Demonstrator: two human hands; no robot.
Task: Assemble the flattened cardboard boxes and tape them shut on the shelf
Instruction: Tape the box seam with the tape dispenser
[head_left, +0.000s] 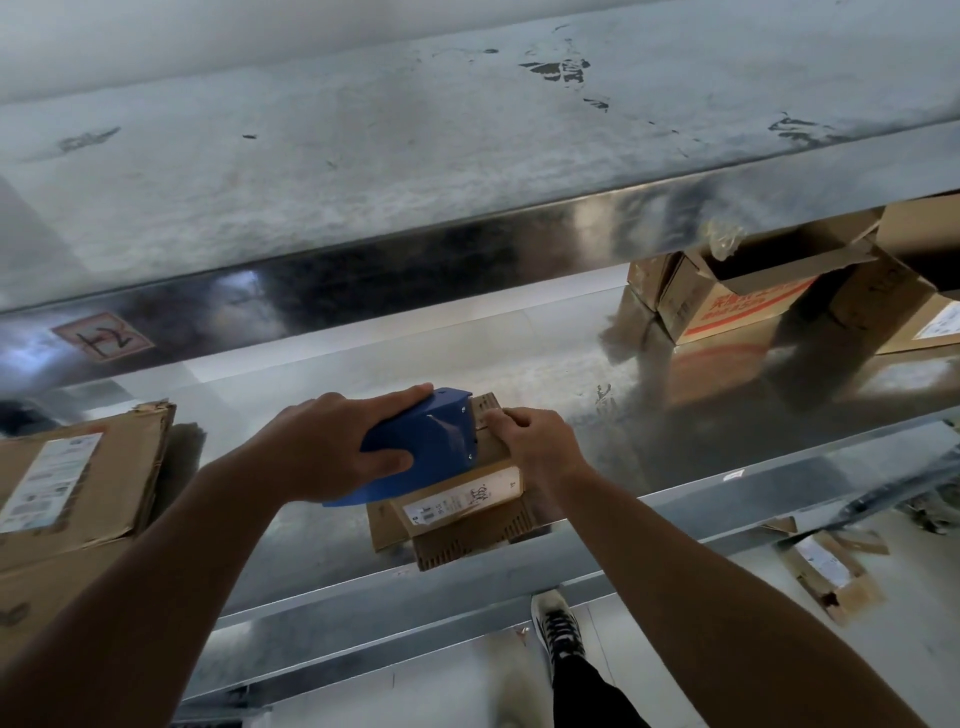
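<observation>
A small cardboard box (457, 501) with a white label sits near the front of the metal shelf (649, 415). On its top rests a blue tape dispenser (431, 436), which my left hand (332, 441) grips from the left, fingers over its top and thumb along its side. My right hand (535, 441) holds the box's far right edge, fingers curled down by the dispenser's front. The tape itself is too thin to make out.
Flattened cardboard with a shipping label (78, 493) lies on the shelf at left. Open and stacked boxes (737, 296) stand at the back right. An upper shelf (467, 156) overhangs. Below, cardboard scraps (831, 571) lie on the floor beside my shoe (558, 623).
</observation>
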